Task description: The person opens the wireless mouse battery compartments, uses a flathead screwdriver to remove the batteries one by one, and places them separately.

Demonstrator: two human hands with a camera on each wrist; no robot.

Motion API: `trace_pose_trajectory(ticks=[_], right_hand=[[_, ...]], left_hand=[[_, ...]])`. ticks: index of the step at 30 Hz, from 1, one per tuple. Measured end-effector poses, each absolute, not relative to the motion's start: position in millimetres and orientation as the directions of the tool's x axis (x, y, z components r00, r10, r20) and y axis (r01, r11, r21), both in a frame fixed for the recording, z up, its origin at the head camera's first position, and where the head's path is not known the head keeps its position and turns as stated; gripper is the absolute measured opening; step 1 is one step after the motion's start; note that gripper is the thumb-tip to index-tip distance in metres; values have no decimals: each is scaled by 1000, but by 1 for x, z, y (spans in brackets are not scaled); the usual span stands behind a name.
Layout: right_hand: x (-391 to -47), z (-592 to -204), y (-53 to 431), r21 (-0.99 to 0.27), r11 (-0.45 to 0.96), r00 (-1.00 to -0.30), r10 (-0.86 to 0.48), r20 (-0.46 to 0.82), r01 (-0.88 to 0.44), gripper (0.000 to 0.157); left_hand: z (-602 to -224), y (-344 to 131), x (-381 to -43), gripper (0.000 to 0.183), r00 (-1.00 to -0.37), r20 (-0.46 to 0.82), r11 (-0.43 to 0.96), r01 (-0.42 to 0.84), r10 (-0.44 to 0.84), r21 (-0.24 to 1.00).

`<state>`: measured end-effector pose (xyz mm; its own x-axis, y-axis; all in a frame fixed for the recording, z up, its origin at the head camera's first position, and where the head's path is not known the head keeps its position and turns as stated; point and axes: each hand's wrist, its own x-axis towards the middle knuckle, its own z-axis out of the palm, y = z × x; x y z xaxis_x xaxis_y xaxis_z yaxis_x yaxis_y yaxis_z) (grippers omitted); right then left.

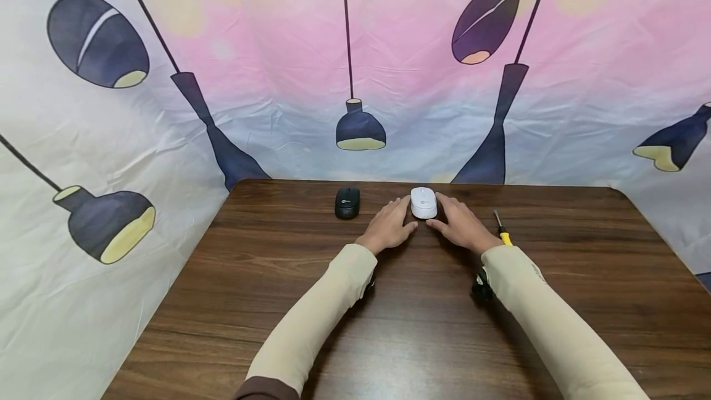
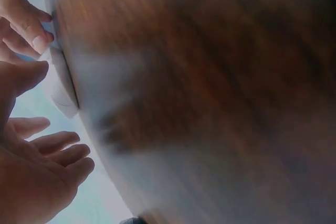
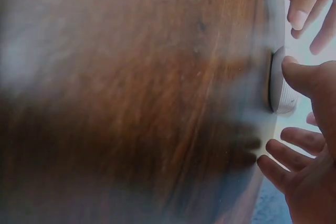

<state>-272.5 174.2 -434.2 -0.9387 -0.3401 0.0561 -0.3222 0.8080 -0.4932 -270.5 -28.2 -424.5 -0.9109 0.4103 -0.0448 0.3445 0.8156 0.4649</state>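
Note:
A white computer mouse [image 1: 424, 204] lies near the table's far edge, between my two hands. On its left is my left hand [image 1: 389, 225], fingers loosely extended and thumb pointing toward the mouse's near end. My right hand [image 1: 462, 225] mirrors it on the other side, fingertips close to the mouse's right flank. In the wrist views the thumbs lie before the white mouse [image 2: 62, 88] and the fingers are spread, not wrapped round it. Whether any fingertip touches its sides I cannot tell.
A black computer mouse [image 1: 347, 203] lies left of my left hand. Beyond my right hand is a screwdriver [image 1: 503, 234] with a yellow and black handle, partly behind the sleeve. The brown wooden table [image 1: 400, 338] ends at a lamp-patterned cloth [image 1: 289, 66].

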Motion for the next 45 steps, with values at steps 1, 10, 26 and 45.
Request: trace_pose_trajectory(ticks=[1, 10, 26, 45], right_hand=[[-275, -435, 174, -503, 804, -940, -337, 57, -318, 75], [-286, -441, 170, -547, 781, -942, -333, 44, -302, 74], [-286, -443, 163, -544, 797, -953, -302, 19, -263, 67], [-274, -437, 170, -565, 739, -918, -386, 90, -366, 60]], left_hand=[[-425, -28, -271, 67, -914, -44, 819, 340, 404, 463], [-430, -22, -281, 68, -913, -56, 808, 329, 405, 489], [-426, -17, -280, 64, -895, -128, 809, 314, 427, 497], [-417, -21, -274, 66, -889, -126, 825, 344, 439, 450]])
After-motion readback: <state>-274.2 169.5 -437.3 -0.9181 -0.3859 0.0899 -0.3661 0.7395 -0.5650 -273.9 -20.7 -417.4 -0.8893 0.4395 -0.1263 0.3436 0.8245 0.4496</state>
